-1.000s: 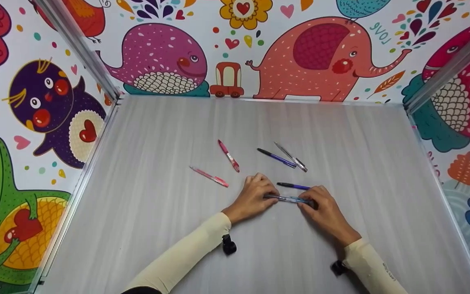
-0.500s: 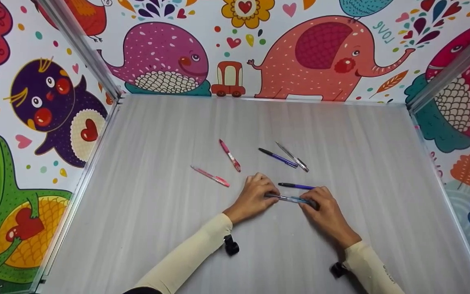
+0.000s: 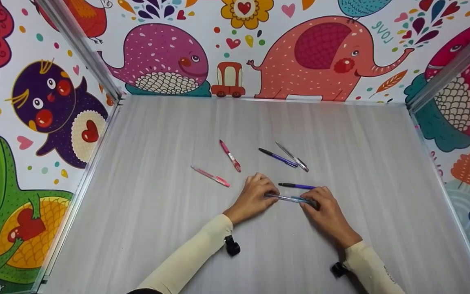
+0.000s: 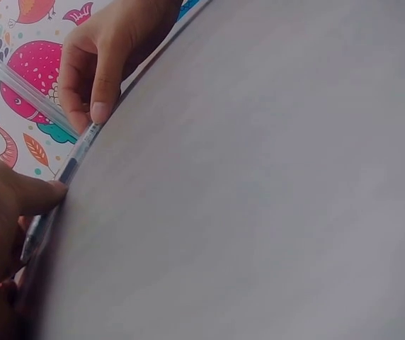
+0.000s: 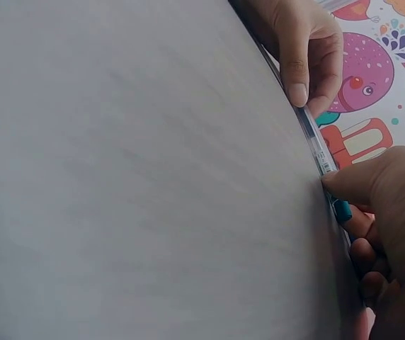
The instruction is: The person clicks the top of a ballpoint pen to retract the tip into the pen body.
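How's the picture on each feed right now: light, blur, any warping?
Head: fairly evenly lit, soft shadow beside the right sleeve; left wrist: dimmer, table grain soft, its edge bowed, left hand dark toward the lower corner; right wrist: similar bowed edge, table shadowed beside the right hand, print on the pen too blurred to read.

Desk pale grey with streaks; held pen clear with a teal part; nearer the left edge, a pink-and-white pen and a pink-and-clear pen; nearer the right edge, two blue-and-black pens and a silvery pen; sleeves cream; wall beyond the far edge white with bright cartoon animals.
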A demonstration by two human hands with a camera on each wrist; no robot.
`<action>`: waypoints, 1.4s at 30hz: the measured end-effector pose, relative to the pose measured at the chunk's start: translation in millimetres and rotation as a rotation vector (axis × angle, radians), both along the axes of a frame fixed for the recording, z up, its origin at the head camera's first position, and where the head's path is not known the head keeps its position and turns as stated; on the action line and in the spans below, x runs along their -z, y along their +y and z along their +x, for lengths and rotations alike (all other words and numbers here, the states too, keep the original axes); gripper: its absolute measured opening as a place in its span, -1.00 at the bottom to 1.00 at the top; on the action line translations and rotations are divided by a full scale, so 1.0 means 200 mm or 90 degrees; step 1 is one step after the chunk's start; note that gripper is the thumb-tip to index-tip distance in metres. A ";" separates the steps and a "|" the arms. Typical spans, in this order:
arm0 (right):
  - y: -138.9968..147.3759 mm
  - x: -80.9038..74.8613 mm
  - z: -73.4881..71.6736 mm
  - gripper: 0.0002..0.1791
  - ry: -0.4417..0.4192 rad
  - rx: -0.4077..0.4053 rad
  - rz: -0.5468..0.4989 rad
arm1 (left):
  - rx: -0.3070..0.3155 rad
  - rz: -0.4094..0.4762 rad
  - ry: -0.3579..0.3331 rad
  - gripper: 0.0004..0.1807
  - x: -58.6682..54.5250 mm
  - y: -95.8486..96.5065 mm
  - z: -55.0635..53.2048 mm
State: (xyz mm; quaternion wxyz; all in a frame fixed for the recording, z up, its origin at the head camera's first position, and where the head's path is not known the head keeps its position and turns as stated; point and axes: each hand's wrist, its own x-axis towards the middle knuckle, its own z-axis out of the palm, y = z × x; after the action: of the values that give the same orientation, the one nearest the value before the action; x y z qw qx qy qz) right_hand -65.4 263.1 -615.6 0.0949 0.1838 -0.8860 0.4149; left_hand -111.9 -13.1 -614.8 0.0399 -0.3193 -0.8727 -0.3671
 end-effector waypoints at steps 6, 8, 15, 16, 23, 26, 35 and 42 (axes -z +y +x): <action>0.00 0.00 0.01 -0.72 -0.014 0.017 0.007 | 0.004 0.006 0.003 -0.89 0.01 0.01 0.00; 0.00 0.01 0.01 -0.73 -0.018 0.021 0.007 | 0.003 0.008 0.007 -0.89 0.01 0.00 0.00; -0.01 0.01 0.01 -0.73 -0.021 0.020 0.006 | 0.002 0.014 0.012 -0.88 0.01 -0.01 0.00; -0.01 0.01 0.01 -0.72 -0.019 0.020 0.006 | 0.003 0.012 0.011 -0.88 0.01 -0.01 0.00; -0.01 0.02 0.00 -0.66 0.016 0.014 -0.001 | 0.004 0.006 0.008 -0.88 0.01 0.00 0.00; -0.01 0.02 0.00 -0.67 0.028 0.009 0.003 | 0.003 0.006 0.015 -0.88 0.01 0.00 0.00; -0.01 0.01 0.00 -0.69 0.011 0.014 0.002 | 0.003 0.010 0.029 -0.87 0.01 0.00 0.00; -0.01 0.01 0.01 -0.70 -0.001 0.019 0.000 | 0.001 0.009 0.026 -0.88 0.01 0.00 0.00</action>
State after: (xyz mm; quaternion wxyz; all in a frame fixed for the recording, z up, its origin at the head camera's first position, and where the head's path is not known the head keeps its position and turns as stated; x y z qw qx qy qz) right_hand -64.1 262.1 -618.4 0.1006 0.1707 -0.8887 0.4135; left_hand -112.2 -12.5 -617.2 0.0599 -0.3272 -0.8688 -0.3669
